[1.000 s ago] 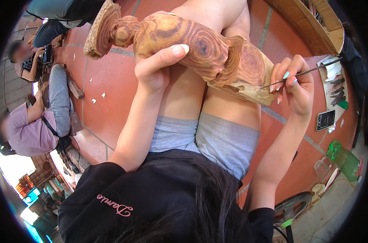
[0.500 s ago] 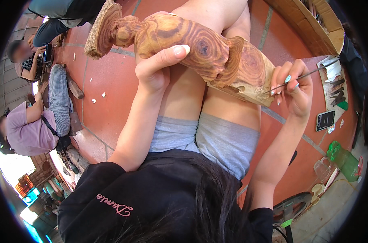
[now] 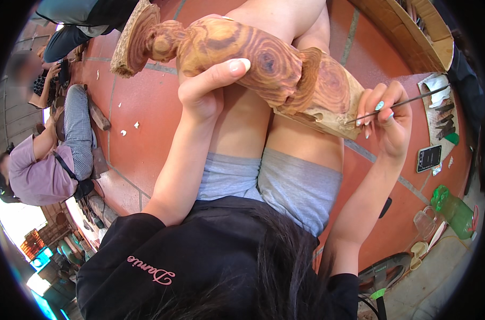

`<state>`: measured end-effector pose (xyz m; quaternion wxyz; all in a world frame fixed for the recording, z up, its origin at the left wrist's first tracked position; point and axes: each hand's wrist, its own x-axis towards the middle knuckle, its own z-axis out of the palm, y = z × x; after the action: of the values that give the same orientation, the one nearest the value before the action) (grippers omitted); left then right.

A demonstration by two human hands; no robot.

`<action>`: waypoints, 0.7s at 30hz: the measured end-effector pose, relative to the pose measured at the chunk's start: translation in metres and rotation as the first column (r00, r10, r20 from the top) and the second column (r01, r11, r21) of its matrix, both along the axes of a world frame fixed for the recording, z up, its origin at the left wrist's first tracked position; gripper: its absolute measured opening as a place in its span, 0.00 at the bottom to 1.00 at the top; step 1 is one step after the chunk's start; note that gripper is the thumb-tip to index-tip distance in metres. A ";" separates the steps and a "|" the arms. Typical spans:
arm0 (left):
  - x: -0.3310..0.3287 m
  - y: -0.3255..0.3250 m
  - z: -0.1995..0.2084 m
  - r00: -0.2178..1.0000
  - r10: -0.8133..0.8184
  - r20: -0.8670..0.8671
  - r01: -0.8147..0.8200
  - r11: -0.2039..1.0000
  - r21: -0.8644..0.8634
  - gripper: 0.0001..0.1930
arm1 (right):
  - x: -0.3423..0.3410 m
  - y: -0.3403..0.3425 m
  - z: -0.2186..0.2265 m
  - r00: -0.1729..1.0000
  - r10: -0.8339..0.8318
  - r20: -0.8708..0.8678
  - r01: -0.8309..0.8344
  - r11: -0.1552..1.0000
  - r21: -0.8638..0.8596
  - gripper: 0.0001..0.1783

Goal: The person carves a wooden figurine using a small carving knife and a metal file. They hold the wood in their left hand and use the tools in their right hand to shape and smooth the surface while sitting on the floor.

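A carved wooden figure (image 3: 242,58) with swirling brown grain lies across my bare thighs, its flared end at the upper left and its pale, rough-cut end at the right. My left hand (image 3: 208,88) is wrapped round its middle, thumb along the near side and the other fingers hidden beneath or behind. Between the pinched fingers of my right hand (image 3: 386,114) is a thin dark file-like rod (image 3: 413,98). The rod's tip touches the figure's pale right end, close to a small hole in the wood.
On the red tiled floor at right are a board with dark strips (image 3: 445,120), a phone (image 3: 429,159), a green bottle (image 3: 456,213) and a clear mug (image 3: 425,223). A cardboard box (image 3: 413,32) stands at the far right. Two people (image 3: 42,168) sit at left.
My right hand and the rod have shifted very slightly, the rod's outer end now a little lower. The figure and my left hand stay almost still.
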<state>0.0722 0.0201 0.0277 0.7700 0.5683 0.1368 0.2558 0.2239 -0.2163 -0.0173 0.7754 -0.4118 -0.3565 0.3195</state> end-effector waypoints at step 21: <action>-0.001 0.005 -0.009 1.000 -0.002 0.015 0.001 0.998 0.056 0.32 | -0.076 0.002 0.016 0.705 -0.695 0.140 0.709 0.697 -0.106 0.07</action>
<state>0.0711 0.0247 0.0186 0.7550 0.5877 0.1233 0.2632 0.1478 -0.2139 -0.0014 0.7880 -0.5883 -0.1813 0.0070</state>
